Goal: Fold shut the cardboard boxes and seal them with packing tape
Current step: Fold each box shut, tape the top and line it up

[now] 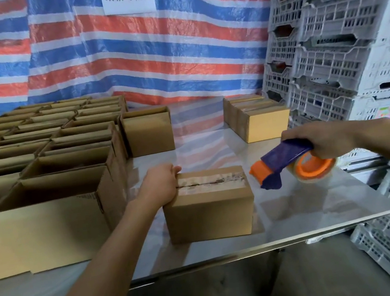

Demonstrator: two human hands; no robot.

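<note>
**A:** Where is the box from each grip?

**B:** The box stands on the desk, directly under the left grip. That grip lies on the box's left end with its fingers curled over the edge and holds it. From the right grip, the box is to the left and a little lower.

**A:** And the right grip?

**B:** It is wrapped round the handle of the dispenser. The orange nose points at the box's right end, near but apart from it.

**A:** The long axis?

**B:** It runs from the left grip toward the right grip. The tape lies along the seam in the same direction, and I think it covers the whole seam.

**A:** So which grip moves the box?

**B:** I judge the left one, because it is on the box. The sealed boxes are beyond the right grip, and the open boxes are to the left of the left grip.
</note>
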